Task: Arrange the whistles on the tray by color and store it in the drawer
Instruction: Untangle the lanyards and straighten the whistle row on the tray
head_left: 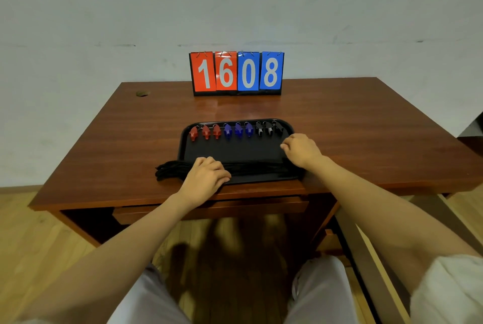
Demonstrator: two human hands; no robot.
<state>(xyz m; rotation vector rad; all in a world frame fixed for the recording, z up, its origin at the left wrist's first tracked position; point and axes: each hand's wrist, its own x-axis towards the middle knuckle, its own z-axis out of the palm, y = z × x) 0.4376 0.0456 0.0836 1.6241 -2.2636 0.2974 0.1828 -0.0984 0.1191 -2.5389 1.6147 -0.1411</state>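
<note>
A black tray (235,152) lies near the front edge of the wooden desk. Along its far side stand three red whistles (205,132), three blue whistles (238,130) and three black whistles (269,128) in one row, grouped by color. Their black lanyard cords (170,170) lie bundled across the tray's near edge and spill off to the left. My left hand (206,173) rests on the cords at the tray's near left, fingers curled. My right hand (300,149) rests on the tray's right rim with bent fingers. The drawer (209,208) under the desk front is shut.
A flip scoreboard (237,72) reading 1608 stands at the back of the desk (366,127) against the wall. A cable hole (142,93) is at the desk's back left. My knees are below the desk, with a wooden chair part (366,258) at right.
</note>
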